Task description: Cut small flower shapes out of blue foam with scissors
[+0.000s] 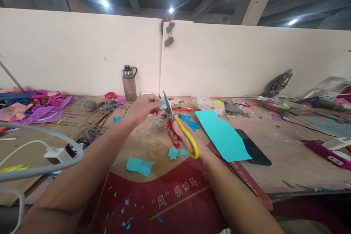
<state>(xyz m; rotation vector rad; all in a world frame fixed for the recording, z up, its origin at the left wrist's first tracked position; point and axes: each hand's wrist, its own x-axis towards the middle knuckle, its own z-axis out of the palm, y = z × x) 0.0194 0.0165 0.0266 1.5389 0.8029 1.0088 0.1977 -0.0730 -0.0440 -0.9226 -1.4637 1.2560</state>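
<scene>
My right hand [179, 133] is closed on scissors [183, 131] with one yellow and one red handle loop, blades pointing up and away. My left hand [144, 108] pinches a small turquoise foam piece [163, 104] against the blades. Both hands are raised above the cardboard-covered table [274, 153]. Below them lie a cut turquoise flower shape [173, 153], a small turquoise scrap [184, 152] and a larger turquoise offcut [139, 166]. A turquoise foam sheet [222, 135] lies to the right, partly over a black phone [255, 152].
A drink bottle [129, 83] stands by the white back wall. Purple and pink foam scraps [38, 108] pile at the left. White cables and a charger [57, 154] lie near left. A pink tool [329, 152] and assorted craft clutter [276, 84] sit at the right.
</scene>
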